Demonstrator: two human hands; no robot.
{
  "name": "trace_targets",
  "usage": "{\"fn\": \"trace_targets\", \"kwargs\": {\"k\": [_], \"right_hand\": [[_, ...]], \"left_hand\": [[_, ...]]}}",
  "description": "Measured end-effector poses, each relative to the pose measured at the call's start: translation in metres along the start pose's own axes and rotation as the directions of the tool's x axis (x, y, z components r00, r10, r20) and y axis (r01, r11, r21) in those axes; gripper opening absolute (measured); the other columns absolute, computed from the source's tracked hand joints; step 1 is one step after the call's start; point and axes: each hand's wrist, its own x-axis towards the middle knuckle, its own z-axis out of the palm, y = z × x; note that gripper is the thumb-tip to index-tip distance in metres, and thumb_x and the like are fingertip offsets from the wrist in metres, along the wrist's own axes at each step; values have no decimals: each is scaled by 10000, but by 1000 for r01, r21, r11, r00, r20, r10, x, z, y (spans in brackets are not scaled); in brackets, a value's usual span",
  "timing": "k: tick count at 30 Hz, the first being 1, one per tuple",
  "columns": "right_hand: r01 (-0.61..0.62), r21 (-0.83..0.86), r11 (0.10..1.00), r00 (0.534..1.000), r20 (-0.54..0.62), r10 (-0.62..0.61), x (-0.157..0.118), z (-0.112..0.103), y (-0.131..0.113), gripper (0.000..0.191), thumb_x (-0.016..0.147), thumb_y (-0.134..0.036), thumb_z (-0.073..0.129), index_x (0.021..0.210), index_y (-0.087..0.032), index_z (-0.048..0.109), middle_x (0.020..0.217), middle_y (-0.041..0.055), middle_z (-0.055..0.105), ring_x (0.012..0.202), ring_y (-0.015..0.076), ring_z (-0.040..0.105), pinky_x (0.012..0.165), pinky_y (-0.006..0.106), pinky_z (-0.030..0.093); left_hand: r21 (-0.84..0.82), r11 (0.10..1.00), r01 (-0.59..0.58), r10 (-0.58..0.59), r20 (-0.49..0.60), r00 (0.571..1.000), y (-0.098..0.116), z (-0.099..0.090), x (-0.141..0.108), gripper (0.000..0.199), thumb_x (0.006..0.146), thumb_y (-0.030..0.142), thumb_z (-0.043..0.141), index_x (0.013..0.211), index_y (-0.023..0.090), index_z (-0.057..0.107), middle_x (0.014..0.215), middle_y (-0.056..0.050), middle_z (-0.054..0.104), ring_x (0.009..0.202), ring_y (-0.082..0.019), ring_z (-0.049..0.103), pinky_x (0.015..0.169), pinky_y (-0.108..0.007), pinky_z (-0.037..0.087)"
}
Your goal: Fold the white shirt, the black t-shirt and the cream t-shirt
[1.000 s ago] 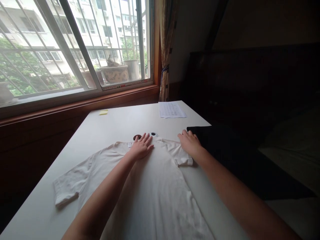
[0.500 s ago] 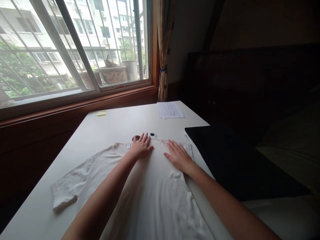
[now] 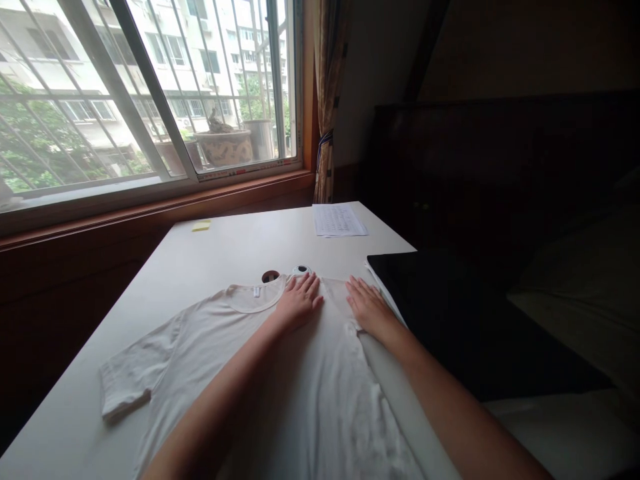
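Observation:
A white short-sleeved T-shirt (image 3: 200, 347) lies spread on a white table (image 3: 240, 240), its neckline and small label toward the far side. My left hand (image 3: 301, 297) rests flat on the shirt's shoulder just right of the neckline, fingers extended. Farther right, my right hand (image 3: 371, 305) presses flat on the right sleeve, which it partly covers. The left sleeve (image 3: 133, 373) lies out to the side with slight folds. Creases run down the shirt's right edge below my right hand.
Beyond the collar are a round table hole (image 3: 271, 276) and a small white round object (image 3: 301, 269). Printed papers (image 3: 340, 220) and yellow sticky notes (image 3: 201, 227) lie at the far edge. Black cloth (image 3: 480, 327) covers the right side. A barred window (image 3: 150, 87) stands behind.
My left hand has slid right, off the neckline, uncovering the collar and label. My right hand has moved slightly right along the sleeve.

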Motion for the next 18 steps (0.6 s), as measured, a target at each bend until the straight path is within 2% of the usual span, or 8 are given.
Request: {"fn": "trace_targets", "kwargs": {"k": [4, 7, 10, 13, 15, 18], "right_hand": [[74, 6, 997, 993, -89, -73, 3, -7, -4, 506, 1030, -272, 361, 1465, -101, 555, 1617, 139, 406, 1512, 281, 342, 1241, 473, 285], [150, 7, 989, 989, -18, -150, -2, -5, -9, 543, 1042, -357, 378, 1518, -126, 498, 1646, 120, 356, 1536, 299, 287, 1241, 490, 277], [113, -21, 993, 992, 62, -111, -9, -2, -8, 595, 1049, -458, 366, 1567, -174, 432, 1670, 112, 303, 1548, 327, 248, 1232, 536, 268], [42, -78, 996, 998, 59, -37, -12, -6, -2, 569, 1037, -427, 395, 1545, -182, 465, 1664, 131, 316, 1538, 352, 263, 1219, 548, 280], [20, -114, 993, 999, 29, -16, -12, -16, 1, 515, 1020, -317, 425, 1503, -162, 513, 1628, 158, 384, 1499, 355, 342, 1181, 507, 351], [-47, -161, 986, 999, 11, 50, -11, -37, 0, 408, 997, -212, 453, 1372, -166, 606, 1417, 195, 597, 1283, 333, 575, 979, 416, 507]], "left_hand": [[0, 1000, -1, 1, 12, 1000, -5, -2, 3, 595, 1072, 467, 294, 1592, 182, 341, 1671, -100, 293, 1562, -274, 223, 1262, -548, 214], [3, 1000, 0, 0, 9, 1000, -6, -2, 3, 596, 1071, 468, 296, 1598, 192, 331, 1676, -99, 280, 1568, -275, 202, 1264, -556, 197], [3, 1000, 2, -2, 8, 1000, -6, -1, 3, 594, 1070, 474, 301, 1605, 216, 318, 1680, -91, 272, 1569, -272, 196, 1263, -555, 195], [4, 1000, 8, -9, 16, 1000, -6, 0, 4, 591, 1069, 476, 308, 1606, 230, 315, 1680, -82, 273, 1569, -272, 197, 1262, -563, 199], [5, 1000, 11, -11, 24, 1000, -6, 0, 4, 598, 1068, 482, 305, 1605, 219, 317, 1680, -81, 271, 1570, -271, 193, 1264, -564, 197], [7, 1000, 12, -12, 33, 999, -6, 0, 5, 615, 1070, 490, 297, 1603, 184, 319, 1684, -84, 253, 1574, -268, 178, 1269, -560, 187]]}}
